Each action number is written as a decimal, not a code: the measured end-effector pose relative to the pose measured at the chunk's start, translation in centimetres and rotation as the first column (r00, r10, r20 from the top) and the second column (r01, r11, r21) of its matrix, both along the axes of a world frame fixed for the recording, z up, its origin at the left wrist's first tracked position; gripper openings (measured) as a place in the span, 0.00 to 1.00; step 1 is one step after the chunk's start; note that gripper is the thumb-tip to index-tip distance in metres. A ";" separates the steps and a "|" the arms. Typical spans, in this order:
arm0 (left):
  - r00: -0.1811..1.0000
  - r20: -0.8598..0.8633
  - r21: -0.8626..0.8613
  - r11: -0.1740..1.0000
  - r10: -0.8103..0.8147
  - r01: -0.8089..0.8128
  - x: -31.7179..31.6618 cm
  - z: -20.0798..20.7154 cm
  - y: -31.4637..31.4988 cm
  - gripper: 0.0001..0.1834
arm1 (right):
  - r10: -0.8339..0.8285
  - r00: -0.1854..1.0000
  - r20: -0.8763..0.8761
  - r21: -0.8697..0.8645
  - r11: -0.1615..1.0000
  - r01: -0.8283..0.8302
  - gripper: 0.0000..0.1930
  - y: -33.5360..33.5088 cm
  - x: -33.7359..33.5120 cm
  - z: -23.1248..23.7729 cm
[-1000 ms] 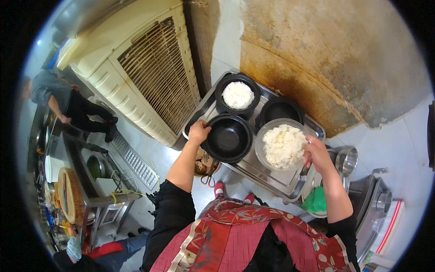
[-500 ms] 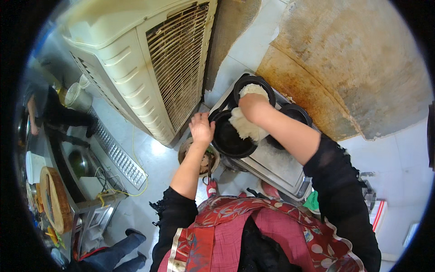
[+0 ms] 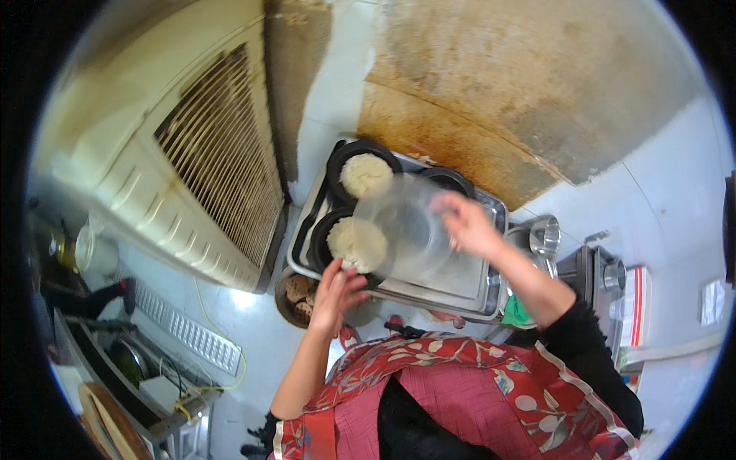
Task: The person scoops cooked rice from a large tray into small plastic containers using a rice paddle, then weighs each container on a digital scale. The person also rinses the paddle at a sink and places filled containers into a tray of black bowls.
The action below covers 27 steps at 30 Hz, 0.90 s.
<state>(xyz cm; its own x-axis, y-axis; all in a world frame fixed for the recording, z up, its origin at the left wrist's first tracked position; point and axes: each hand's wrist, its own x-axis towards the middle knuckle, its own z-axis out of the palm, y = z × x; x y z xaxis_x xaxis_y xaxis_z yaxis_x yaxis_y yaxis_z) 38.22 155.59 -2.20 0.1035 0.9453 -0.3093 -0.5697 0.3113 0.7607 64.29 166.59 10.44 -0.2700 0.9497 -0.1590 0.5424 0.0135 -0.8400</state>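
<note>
Two black pots stand on a metal tray on the left side, the far pot [image 3: 334, 170] and the near pot [image 3: 317, 244]. Each holds a round mound of what looks like cooked white rice: the far rice [image 3: 366, 175] and the near rice [image 3: 354, 241]. My right hand [image 3: 466, 224] grips the right side of a see-through plastic bowl [image 3: 410, 218], smeared by motion above the tray. The bowl partly overlaps the near rice. By the near pot's front edge, my left hand [image 3: 339, 295] is open with fingers spread, holding nothing.
A third black pot [image 3: 448, 179] stands at the tray's back. The metal tray [image 3: 452, 285] has a bare front part. At left rises a cream air cooler [image 3: 115, 180]; a bucket [image 3: 291, 303] with brown pieces sits below the tray. Steel bowls [image 3: 544, 234] stand at right.
My right hand has come out of the far pot and moved right with the clear bowl. White rice now lies in the near pot, which looked bare before. The whole view has shifted.
</note>
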 end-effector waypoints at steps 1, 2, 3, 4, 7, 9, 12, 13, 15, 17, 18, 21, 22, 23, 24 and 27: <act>0.961 0.272 -0.105 0.991 -0.057 0.089 0.8 1.1 -1.0 0.33 | 0.023 0.989 -0.143 -0.008 1.000 -0.025 0.16 -1.7 1.1 -2.2; 0.943 0.314 -0.081 0.986 -0.112 0.144 1.6 1.4 -1.5 0.35 | 0.048 0.981 -0.187 -0.076 0.995 -0.063 0.16 -3.5 1.3 -2.9; 0.921 0.354 -0.056 0.979 -0.162 0.194 2.5 2.0 -1.8 0.37 | 0.074 0.969 -0.235 -0.141 0.984 -0.109 0.17 -4.6 1.4 -3.0; 0.900 0.386 -0.036 0.972 -0.202 0.233 2.8 2.3 -2.3 0.39 | 0.062 0.963 -0.263 -0.212 0.970 -0.120 0.16 -5.0 1.4 -3.4; 0.897 0.414 -0.072 0.976 -0.156 0.204 4.0 3.5 -2.7 0.40 | 0.117 0.965 -0.233 -0.251 0.952 -0.176 0.15 -4.6 2.8 -4.5; 0.891 0.451 -0.102 0.989 -0.054 0.111 4.6 4.2 -3.2 0.40 | 0.252 0.967 -0.040 -0.061 0.965 -0.255 0.13 -3.3 4.3 -6.0; 0.972 0.235 -0.115 0.993 -0.011 0.039 6.1 3.8 -3.9 0.41 | 0.384 0.923 0.016 0.161 0.910 -0.381 0.15 -2.8 4.5 -7.5; 0.982 0.184 -0.117 0.991 -0.047 0.070 6.8 3.1 -4.4 0.41 | 0.369 0.922 -0.120 -0.087 0.921 -0.380 0.16 -2.2 4.8 -6.7; 0.989 0.076 -0.130 0.982 -0.128 0.137 8.1 1.8 -5.3 0.42 | 0.233 0.910 -0.342 -0.548 0.737 -0.394 0.19 1.0 5.9 -4.7; 0.995 0.097 -0.243 0.970 0.013 0.011 9.7 2.2 -5.9 0.41 | 0.115 0.992 0.042 -0.106 0.988 -0.110 0.23 7.1 10.5 -8.7; 0.992 0.105 -0.249 0.968 0.063 -0.035 9.9 1.8 -6.8 0.41 | -0.034 0.886 0.462 0.304 0.945 -0.123 0.24 10.1 13.6 -10.8; 0.978 0.118 -0.303 0.944 0.174 -0.131 10.3 0.9 -8.4 0.40 | -0.213 0.655 0.725 0.400 0.905 -0.148 0.23 14.6 18.3 -15.1; 0.974 0.109 -0.326 0.933 0.198 -0.153 10.5 1.0 -8.8 0.40 | -0.151 0.645 0.749 0.328 0.931 -0.162 0.22 15.2 18.5 -15.4; 0.970 0.099 -0.349 0.921 0.220 -0.173 10.6 1.1 -9.2 0.41 | -0.090 0.634 0.768 0.254 0.952 -0.173 0.21 15.6 18.7 -15.8; 0.964 0.091 -0.368 0.908 0.250 -0.200 10.6 1.3 -9.5 0.41 | -0.025 0.621 0.783 0.176 0.967 -0.184 0.20 15.8 18.2 -15.5; 0.949 0.087 -0.387 0.888 0.303 -0.248 10.5 1.2 -10.3 0.41 | 0.025 0.598 0.801 0.064 0.990 -0.127 0.18 15.6 17.3 -12.2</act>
